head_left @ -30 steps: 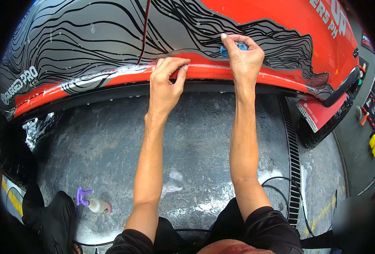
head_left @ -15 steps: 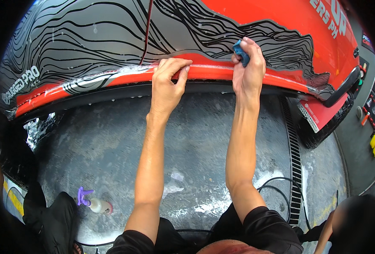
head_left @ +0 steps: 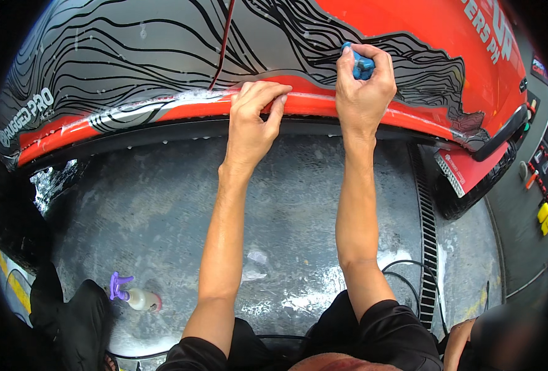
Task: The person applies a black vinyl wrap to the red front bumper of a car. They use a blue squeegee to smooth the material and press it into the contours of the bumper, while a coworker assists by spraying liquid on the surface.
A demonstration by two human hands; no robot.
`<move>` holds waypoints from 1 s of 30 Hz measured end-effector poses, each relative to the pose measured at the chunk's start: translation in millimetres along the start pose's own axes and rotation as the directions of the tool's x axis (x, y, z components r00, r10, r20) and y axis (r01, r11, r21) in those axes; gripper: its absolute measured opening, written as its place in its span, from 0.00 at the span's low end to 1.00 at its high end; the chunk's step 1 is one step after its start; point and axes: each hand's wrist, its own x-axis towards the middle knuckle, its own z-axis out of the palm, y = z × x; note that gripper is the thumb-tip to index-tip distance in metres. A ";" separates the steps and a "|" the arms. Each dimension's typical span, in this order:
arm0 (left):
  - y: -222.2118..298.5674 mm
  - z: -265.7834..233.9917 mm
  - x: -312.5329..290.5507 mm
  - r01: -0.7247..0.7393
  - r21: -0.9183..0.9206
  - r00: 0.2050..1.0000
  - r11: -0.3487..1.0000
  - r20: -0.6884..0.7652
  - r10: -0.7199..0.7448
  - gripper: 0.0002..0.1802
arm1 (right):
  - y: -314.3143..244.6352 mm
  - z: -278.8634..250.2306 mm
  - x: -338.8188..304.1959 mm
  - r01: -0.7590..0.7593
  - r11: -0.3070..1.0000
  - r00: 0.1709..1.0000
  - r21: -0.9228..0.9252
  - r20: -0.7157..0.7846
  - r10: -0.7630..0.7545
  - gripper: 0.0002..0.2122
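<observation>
A red and grey car body [head_left: 162,43] with black wavy lines spans the far side. White foam streaks lie along its red lower sill [head_left: 311,106]. My left hand [head_left: 253,120] rests against this sill, fingers bent and thumb tip brought close to the fingertips; anything pinched there is too small to make out. To its right, above the sill, my right hand [head_left: 365,93] is closed around a blue, clay-like lump [head_left: 363,65]. The lump shows between thumb and fingers, in front of the wavy-lined panel.
A spray bottle [head_left: 141,299] with a purple trigger stands on the wet grey floor at lower left, beside a person's dark-clothed leg [head_left: 88,315]. A floor drain grate [head_left: 428,241] and black hose [head_left: 404,266] lie right. Another person's arm [head_left: 456,343] shows at lower right, beneath the car's wheel [head_left: 472,198].
My right hand has turned, now showing its back, and has risen slightly with the blue lump. My left hand has slid a little right along the sill.
</observation>
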 end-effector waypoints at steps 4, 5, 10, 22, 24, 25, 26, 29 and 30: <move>2.6 -1.5 -0.5 0.003 0.023 1.000 1.000 -0.001 -0.003 0.09 | 0.5 7.0 -3.5 0.115 0.991 0.992 -0.065 -0.044 -0.118 0.06; 1.8 -2.6 -0.8 -0.002 0.027 1.000 1.000 -0.001 0.002 0.09 | 0.3 4.5 0.3 0.110 0.992 0.992 -0.064 -0.059 -0.114 0.06; 2.4 -0.8 -0.2 0.006 0.017 1.000 1.000 0.004 -0.006 0.09 | -4.2 9.8 -9.8 0.092 0.996 0.995 0.016 -0.043 -0.091 0.06; 1.5 -1.1 -2.7 0.008 0.016 1.000 1.000 -0.016 -0.008 0.09 | -5.9 5.5 -5.5 0.051 0.997 0.995 -0.063 -0.080 -0.056 0.06; 2.0 -0.7 -1.7 0.004 0.017 1.000 1.000 -0.012 -0.004 0.09 | -4.6 9.9 -13.8 0.145 0.986 0.989 -0.079 -0.019 -0.147 0.06; 1.5 -1.0 -0.3 0.002 0.020 1.000 1.000 -0.011 -0.002 0.09 | -2.6 6.5 -10.2 0.112 0.986 0.993 -0.121 -0.027 -0.116 0.06; 1.0 -1.6 -0.1 0.004 0.022 1.000 1.000 -0.011 -0.004 0.09 | -2.8 5.0 -8.6 0.080 0.991 0.995 -0.108 -0.044 -0.085 0.06; -0.7 0.5 -2.2 0.022 -0.008 1.000 1.000 0.001 -0.022 0.09 | -4.4 4.7 -10.5 0.068 0.994 0.997 -0.083 -0.027 -0.070 0.05; -1.0 -0.2 -1.3 0.019 0.003 1.000 1.000 0.002 -0.019 0.09 | -5.8 5.9 -13.7 0.118 0.989 0.993 -0.085 0.022 -0.117 0.05</move>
